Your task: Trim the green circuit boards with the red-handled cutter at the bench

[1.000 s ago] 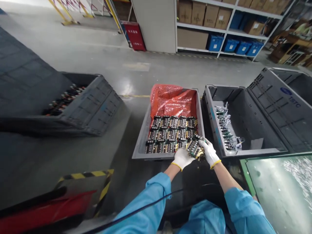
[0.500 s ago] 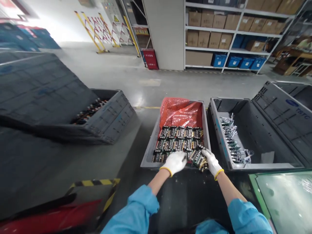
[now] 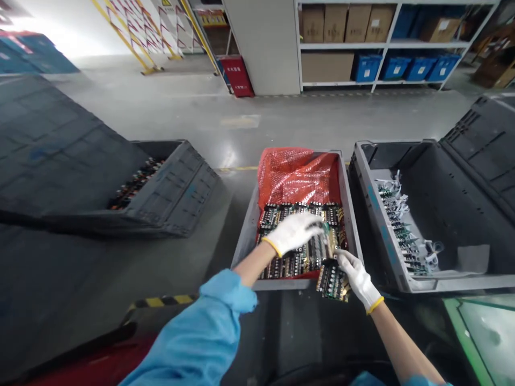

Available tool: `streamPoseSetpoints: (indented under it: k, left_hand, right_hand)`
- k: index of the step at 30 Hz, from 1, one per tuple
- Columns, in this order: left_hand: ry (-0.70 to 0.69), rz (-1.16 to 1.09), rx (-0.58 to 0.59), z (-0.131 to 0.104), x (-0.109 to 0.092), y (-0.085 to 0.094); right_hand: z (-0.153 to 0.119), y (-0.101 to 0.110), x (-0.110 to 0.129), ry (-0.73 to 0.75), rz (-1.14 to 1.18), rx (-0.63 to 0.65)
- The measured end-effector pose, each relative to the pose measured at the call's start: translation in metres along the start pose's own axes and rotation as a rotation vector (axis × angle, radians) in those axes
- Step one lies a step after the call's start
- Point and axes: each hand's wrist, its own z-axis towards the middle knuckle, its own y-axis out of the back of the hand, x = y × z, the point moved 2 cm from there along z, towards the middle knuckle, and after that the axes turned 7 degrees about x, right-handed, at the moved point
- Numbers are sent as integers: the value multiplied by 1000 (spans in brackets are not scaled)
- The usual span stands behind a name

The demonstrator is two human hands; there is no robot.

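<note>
Green circuit board (image 3: 331, 281) looks crowded; slightly tilted.

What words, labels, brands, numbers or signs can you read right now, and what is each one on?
No text can be read clearly.
Red box: white characters, too blurred.
Blue bins: pale labels, too small.
Cardboard boxes: faint print and labels, too small.
Yellow sign: cut off by the top edge, illegible.
Right-hand crate: blue marks, illegible.
Circuit boards: any markings too small to read.
</note>
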Motion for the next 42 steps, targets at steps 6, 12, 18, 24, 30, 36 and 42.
streamPoseSetpoints:
  k: [6,12,18,24,30,36,42]
  left_hand:
    - [506,270,-161,51,127,51]
    - [613,372,-129,100,182,54]
    - [567,407,143,120,217,23]
    - [394,425,-36,97,125,6]
    - [-265,-118,293,16,-27,-63]
    - [-29,42,40,29,18,-9]
    - [443,256,-176,93,122,59]
  right_hand:
    - [-4,-7,-7,-4,-9,-34]
    - [-10,1,-11,21,-100,-101]
    - [-10,3,-16,3,-124,-102]
    - [-9,1,-10,14,-161,-95]
    - [-4,2,-11,102,-212,-195]
    - [-2,-1,-14,92,-161,-145]
    - [-6,-2,-9,120,-142,-132]
